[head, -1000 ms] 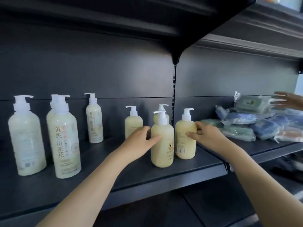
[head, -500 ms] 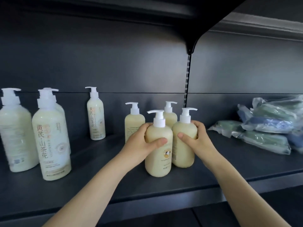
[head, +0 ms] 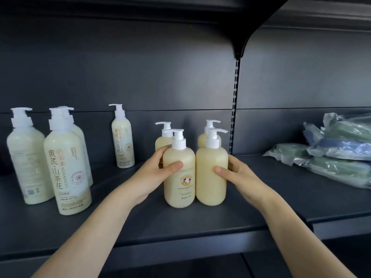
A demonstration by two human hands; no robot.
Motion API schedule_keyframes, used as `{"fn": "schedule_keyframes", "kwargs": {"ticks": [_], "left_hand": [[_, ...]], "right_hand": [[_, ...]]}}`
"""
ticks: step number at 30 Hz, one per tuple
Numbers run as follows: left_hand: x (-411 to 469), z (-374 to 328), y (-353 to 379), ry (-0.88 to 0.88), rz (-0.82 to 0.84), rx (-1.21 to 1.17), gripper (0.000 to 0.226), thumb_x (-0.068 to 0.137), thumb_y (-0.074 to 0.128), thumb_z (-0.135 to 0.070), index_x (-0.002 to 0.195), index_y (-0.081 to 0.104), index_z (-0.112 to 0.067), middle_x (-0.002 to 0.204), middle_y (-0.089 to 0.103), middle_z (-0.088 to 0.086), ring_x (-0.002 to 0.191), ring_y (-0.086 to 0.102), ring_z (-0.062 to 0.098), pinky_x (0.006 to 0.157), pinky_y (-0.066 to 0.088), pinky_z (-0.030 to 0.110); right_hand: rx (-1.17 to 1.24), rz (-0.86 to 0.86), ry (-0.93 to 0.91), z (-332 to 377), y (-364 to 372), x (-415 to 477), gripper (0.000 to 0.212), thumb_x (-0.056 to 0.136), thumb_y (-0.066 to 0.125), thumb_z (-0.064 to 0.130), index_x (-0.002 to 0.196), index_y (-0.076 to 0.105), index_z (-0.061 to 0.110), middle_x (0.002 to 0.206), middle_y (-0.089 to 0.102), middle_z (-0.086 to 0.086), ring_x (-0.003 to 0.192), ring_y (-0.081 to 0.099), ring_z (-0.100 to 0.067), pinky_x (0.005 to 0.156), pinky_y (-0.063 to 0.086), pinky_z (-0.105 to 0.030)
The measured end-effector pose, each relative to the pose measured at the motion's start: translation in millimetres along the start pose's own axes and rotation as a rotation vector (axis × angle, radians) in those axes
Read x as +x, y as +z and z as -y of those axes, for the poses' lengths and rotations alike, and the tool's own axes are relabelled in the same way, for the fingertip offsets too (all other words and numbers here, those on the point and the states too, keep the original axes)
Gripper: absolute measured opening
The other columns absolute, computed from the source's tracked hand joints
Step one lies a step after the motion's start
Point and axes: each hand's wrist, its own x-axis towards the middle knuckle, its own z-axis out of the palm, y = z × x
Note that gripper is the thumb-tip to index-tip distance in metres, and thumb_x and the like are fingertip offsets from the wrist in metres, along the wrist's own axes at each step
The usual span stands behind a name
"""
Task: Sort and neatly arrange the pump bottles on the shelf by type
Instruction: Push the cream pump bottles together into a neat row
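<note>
Two short yellow pump bottles stand side by side at the middle of the dark shelf (head: pixel 180 223). My left hand (head: pixel 158 169) grips the left front bottle (head: pixel 179 183), thumb across its front. My right hand (head: pixel 234 173) grips the right front bottle (head: pixel 210 177) the same way. Two more short yellow bottles stand behind them, one at the back left (head: pixel 161 140) and one at the back right (head: pixel 202 140), both partly hidden. To the left stand several taller pale bottles with Chinese lettering: one in front (head: pixel 66 173), one at the far left (head: pixel 26 163), one near the back panel (head: pixel 122 141).
A pile of plastic-wrapped green and blue packs (head: pixel 337 153) lies on the shelf's right section. A slotted upright (head: pixel 234 105) divides the back panel, and another shelf overhangs above. The shelf's front edge runs just below my forearms.
Both hands have closed round the two front yellow bottles and brought them together into a tight pair. The view has come closer and shifted left; another person's hand at right is out of view.
</note>
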Motion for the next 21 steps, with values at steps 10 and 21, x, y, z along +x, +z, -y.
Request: {"fn": "schedule_keyframes", "kwargs": {"ticks": [10,21], "left_hand": [[-1.1,3.9,-8.8,0.016,0.102,-0.048,0.048,0.063,0.074,-0.047,0.105,0.051,-0.048,0.113,0.061,-0.018,0.110,0.055,0.000,0.086,0.046,0.023],[-0.6,3.8,-9.9,0.042,0.123,-0.026,0.043,0.078,0.069,-0.038,0.113,0.046,-0.041,0.118,0.059,-0.015,0.111,0.054,0.000,0.091,0.044,0.023]], "right_hand": [[-0.320,-0.237,0.012,-9.0,16.4,10.1,0.080,0.047,0.080,0.062,0.118,0.051,0.037,0.120,0.057,-0.001,0.112,0.057,-0.016,0.092,0.052,-0.042],[-0.032,-0.194,0.044,4.8,8.1,-0.9,0.038,0.076,0.075,0.016,0.107,0.053,0.021,0.112,0.066,0.000,0.100,0.064,-0.011,0.081,0.051,-0.024]]}}
